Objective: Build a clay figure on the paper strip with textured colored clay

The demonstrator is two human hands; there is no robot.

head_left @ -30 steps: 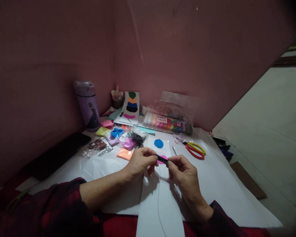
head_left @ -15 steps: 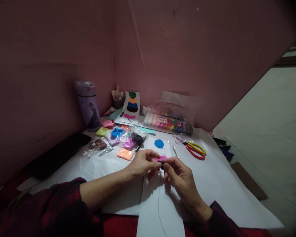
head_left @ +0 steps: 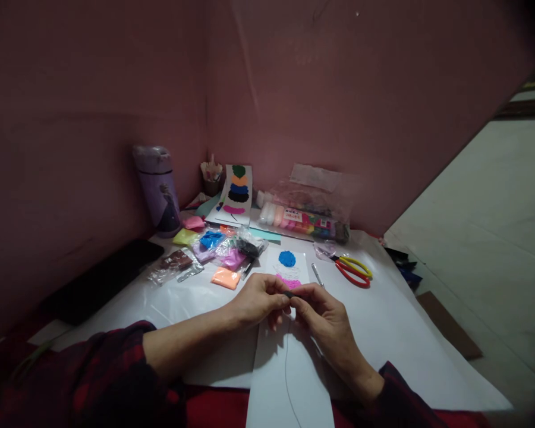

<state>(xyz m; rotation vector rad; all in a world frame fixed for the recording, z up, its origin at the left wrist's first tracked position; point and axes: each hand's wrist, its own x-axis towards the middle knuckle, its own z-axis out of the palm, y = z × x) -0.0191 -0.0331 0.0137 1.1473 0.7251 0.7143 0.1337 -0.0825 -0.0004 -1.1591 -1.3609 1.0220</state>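
Note:
A small piece of black clay (head_left: 289,294) is pinched between the fingertips of my left hand (head_left: 262,298) and my right hand (head_left: 323,310). Both hands are closed on it, a little above a long white paper strip (head_left: 288,380). On that strip, beyond my fingers, are a blue round clay patch (head_left: 287,258) and a pink clay patch (head_left: 288,282), the pink one partly covered by my fingers. A thin dark line runs down the strip below my hands.
Bagged clays, one an orange packet (head_left: 225,277), lie left of the strip. A metal tool (head_left: 317,274) and red-and-yellow scissors (head_left: 354,271) lie to the right. Behind are a purple bottle (head_left: 158,190), a paint-patched card (head_left: 238,193) and a bag of coloured clay (head_left: 303,220).
My fingertips have shifted slightly on the black clay and drawn closer together, covering more of it. The other things stay where they were.

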